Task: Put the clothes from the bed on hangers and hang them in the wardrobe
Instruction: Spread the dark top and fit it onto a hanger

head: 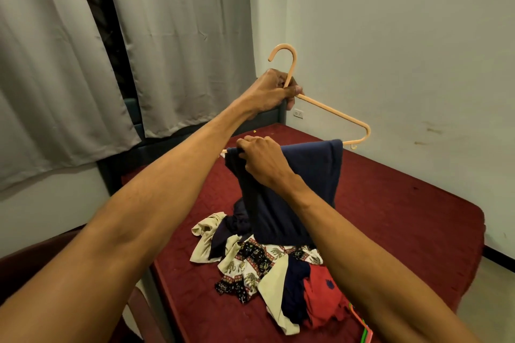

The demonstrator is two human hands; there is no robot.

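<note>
My left hand (274, 92) grips a peach plastic hanger (334, 113) at the base of its hook and holds it up above the bed (404, 203). A navy garment (301, 189) is draped over the hanger's bottom bar and hangs down to the pile. My right hand (260, 161) pinches the navy cloth at the bar's left end. Under it, a pile of clothes (264, 262) lies on the dark red bedcover: cream, elephant-patterned, navy and red pieces. The wardrobe is out of view.
Grey curtains (83, 64) hang at the left behind the bed's head. A white wall (404, 50) with a socket (298, 113) runs along the right. Green and pink hangers (362, 326) lie at the bed's near edge. A dark chair back (33, 264) stands at lower left.
</note>
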